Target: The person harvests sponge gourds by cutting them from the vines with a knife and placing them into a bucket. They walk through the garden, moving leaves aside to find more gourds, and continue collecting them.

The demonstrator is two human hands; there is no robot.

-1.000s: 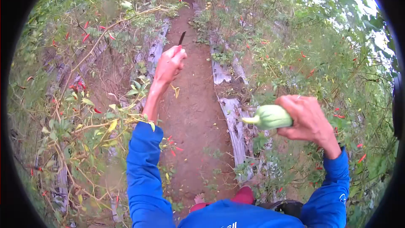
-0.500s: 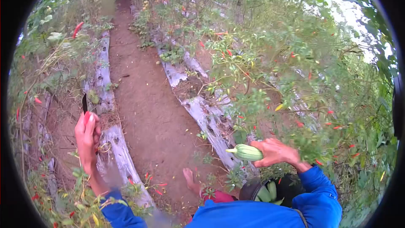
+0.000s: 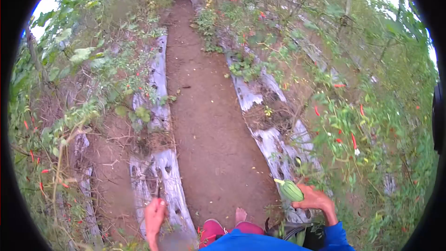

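Observation:
My right hand [image 3: 317,200], at the lower right, is wrapped round the end of a striped green gourd [image 3: 289,189] whose pale stem points up and left. At the lower left my left hand [image 3: 154,214] is closed on a knife [image 3: 158,189] with a red handle and a thin dark blade pointing up. Below my right hand, a dark container [image 3: 313,236] beside my body holds more green gourds [image 3: 300,238], partly hidden by my blue sleeve.
A bare dirt path [image 3: 204,135] runs ahead between torn silver plastic strips [image 3: 172,181]. Chili plants with red peppers [image 3: 354,141] grow on the right, more plants and vines on the left. My bare foot [image 3: 240,214] shows at the bottom.
The view has turned left, so the path sits nearer the middle. My left hand with the knife is lower in view. The gourd remains in my right hand, also lower.

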